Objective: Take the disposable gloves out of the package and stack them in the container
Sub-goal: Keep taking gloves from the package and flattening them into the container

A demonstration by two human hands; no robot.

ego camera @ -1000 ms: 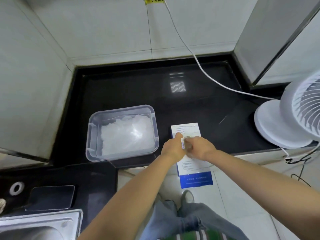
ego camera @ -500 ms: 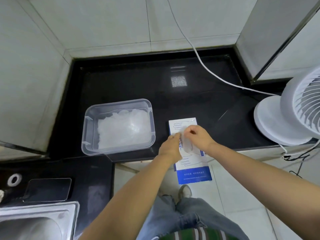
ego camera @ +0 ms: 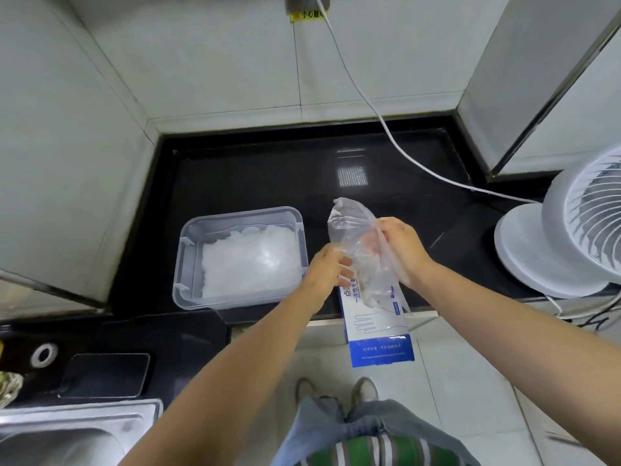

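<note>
One clear glove, raised off the black surface, just right of the container and directly above the package. Pinched at its lower edge by the curled fingers of the left hand; gripped along its right side by the right hand, fingers closed on the film. Upper end loose and ballooning, crumpled rather than flat.

Already in the container: a pale stack of gloves, filling most of the floor of the box.

Hazards, as judged from this arrangement:
- Package hanging well past the front edge of the surface; likely to tip or slide to the floor if tugged by film clinging at its mouth.
- Possibly more than one glove drawn at once, through clinging of thin sheets; impossible to count here.
- Fan near on the right; running or not, impossible to tell. With airflow, loose film apt to flutter or fold.
- Crumpled, unsupported top apt to land folded on the stack unless smoothed flat first.
</note>
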